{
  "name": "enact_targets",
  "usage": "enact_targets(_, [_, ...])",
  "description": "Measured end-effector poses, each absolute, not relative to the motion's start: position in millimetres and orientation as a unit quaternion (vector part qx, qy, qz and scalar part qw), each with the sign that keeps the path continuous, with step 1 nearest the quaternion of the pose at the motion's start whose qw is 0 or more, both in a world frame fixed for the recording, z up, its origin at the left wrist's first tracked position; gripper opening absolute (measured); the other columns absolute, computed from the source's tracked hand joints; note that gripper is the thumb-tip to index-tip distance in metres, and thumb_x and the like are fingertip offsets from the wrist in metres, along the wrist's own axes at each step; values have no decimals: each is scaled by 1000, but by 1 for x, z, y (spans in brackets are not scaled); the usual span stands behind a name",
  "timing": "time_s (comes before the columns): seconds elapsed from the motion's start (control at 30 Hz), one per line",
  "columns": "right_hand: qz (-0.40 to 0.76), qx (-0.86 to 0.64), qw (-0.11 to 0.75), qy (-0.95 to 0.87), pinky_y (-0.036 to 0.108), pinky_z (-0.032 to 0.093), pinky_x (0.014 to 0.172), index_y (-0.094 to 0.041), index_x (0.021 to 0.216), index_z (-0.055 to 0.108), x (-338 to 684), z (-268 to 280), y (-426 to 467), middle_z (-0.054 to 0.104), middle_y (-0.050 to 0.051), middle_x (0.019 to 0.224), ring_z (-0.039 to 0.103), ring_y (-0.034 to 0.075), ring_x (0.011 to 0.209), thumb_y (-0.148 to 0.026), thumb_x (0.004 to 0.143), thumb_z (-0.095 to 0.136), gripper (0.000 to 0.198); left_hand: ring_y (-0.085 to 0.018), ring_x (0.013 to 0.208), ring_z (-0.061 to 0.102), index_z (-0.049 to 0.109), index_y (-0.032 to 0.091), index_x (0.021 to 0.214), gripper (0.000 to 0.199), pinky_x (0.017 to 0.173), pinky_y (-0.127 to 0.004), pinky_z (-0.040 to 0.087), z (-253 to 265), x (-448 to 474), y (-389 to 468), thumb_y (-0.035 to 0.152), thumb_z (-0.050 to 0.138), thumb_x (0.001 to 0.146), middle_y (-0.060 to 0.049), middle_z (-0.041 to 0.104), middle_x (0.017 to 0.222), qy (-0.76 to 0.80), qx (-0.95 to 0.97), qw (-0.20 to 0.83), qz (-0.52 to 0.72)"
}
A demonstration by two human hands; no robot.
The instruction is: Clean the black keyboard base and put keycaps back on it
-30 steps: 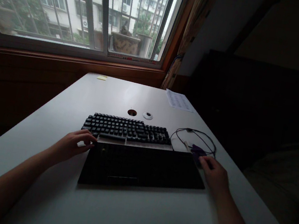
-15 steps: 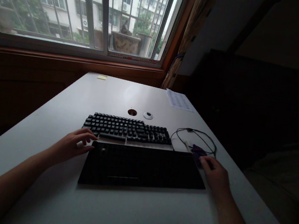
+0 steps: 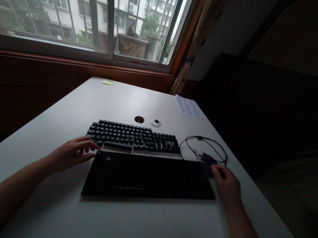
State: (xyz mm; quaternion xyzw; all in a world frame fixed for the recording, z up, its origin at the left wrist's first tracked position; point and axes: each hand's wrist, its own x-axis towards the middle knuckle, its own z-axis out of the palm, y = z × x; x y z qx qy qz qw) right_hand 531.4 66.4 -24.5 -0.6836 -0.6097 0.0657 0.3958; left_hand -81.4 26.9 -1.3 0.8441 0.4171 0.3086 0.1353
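A glossy black panel (image 3: 149, 178) lies flat in front of me on the white table (image 3: 118, 225). Beside its upper left corner is my left hand (image 3: 77, 152), fingers apart and slightly bent, holding nothing. At the panel's right end my right hand (image 3: 228, 184) has its thumb and fingers closed at the edge of a purple cloth (image 3: 208, 161); the other fingers are partly hidden. Just beyond the panel sits a black keyboard (image 3: 135, 136) with raised keys. A thin pale stick (image 3: 197, 155) lies beside the cloth.
A black cable (image 3: 226, 151) is coiled right of the keyboard. Behind it are a round hole (image 3: 139, 119) in the tabletop and a white ring-shaped cover (image 3: 156, 123). A printed sheet (image 3: 189, 107) and a yellow note (image 3: 107, 82) lie near the far edge, below a barred window (image 3: 74, 5).
The whole view has shifted slightly. My left hand has drawn a little to the left of the panel's corner. My right hand stays at the purple cloth.
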Motion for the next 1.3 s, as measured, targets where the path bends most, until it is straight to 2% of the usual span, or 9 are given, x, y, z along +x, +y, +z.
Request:
enact_targets(0.7, [50, -681, 398, -613, 39, 50, 84, -22, 88, 71, 530, -23, 65, 75, 7, 93, 69, 29, 89, -55, 84, 59, 36, -12, 74, 61, 71, 22, 111, 16, 59, -20, 52, -5, -85, 29, 30, 62, 100, -3, 61, 93, 419, 848, 125, 300])
enact_targets(1.03, [45, -679, 399, -615, 38, 50, 83, -22, 87, 72, 529, -23, 65, 74, 7, 92, 68, 28, 89, -55, 85, 59, 35, -15, 79, 62, 71, 22, 110, 16, 67, -24, 55, 0, -81, 28, 30, 63, 99, -4, 64, 94, 413, 851, 113, 304])
enact_targets(1.3, [36, -671, 398, -625, 38, 50, 82, -22, 87, 71, 528, -22, 65, 74, 7, 92, 68, 28, 88, -54, 87, 58, 35, -13, 76, 63, 69, 22, 112, 17, 66, -23, 56, -7, -85, 31, 31, 62, 100, -4, 63, 97, 415, 852, 134, 291])
